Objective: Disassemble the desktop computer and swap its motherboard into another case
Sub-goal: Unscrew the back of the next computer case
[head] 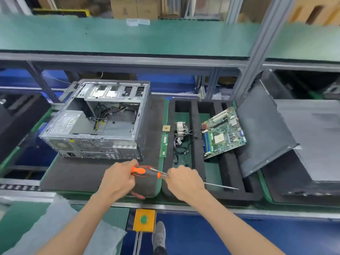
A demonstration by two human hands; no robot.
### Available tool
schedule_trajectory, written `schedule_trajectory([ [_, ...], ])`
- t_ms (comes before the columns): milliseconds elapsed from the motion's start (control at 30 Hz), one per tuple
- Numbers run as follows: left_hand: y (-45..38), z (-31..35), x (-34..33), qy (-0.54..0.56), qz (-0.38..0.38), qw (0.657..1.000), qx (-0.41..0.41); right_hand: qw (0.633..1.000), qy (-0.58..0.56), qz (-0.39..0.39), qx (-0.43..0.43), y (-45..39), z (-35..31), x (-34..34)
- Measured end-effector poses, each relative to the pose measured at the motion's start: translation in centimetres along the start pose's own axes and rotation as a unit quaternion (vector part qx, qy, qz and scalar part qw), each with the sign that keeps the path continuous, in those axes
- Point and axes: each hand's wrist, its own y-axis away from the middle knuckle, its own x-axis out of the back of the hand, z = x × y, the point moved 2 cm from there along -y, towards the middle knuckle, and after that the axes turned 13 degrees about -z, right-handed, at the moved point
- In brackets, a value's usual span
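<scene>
The open silver computer case [95, 122] lies on its side on a black foam mat, with its power supply and loose cables still inside. The green motherboard [223, 133] lies tilted in the black foam tray [196, 144] to the right. My left hand [117, 179] grips the orange-and-black handle of a screwdriver [145, 172], together with a red-handled tool whose end sticks out below the hand. My right hand [184, 183] is curled round the screwdriver's long metal shaft, whose tip [237, 189] reaches out over the tray. Both hands are in front of the case.
A heatsink with wires [180, 129] sits in the tray's left slot. A memory stick [164, 145] and a small square chip [166, 128] lie between mat and tray. A dark side panel [261, 129] leans against a black case [312, 140] at right. A yellow button box [144, 219] sits at the bench edge.
</scene>
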Motion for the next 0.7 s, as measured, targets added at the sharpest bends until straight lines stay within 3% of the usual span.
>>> schedule_trajectory([
  [400,-4.3,4.4,11.2,0.047,0.136,0.989,-0.046,0.99,0.072,0.124,-0.011,0.2,1.4,14.0],
  [700,-6.3,8.9,15.3,0.001,0.211,0.976,-0.056,0.981,0.101,0.165,-0.023,1.7,4.5,18.8],
])
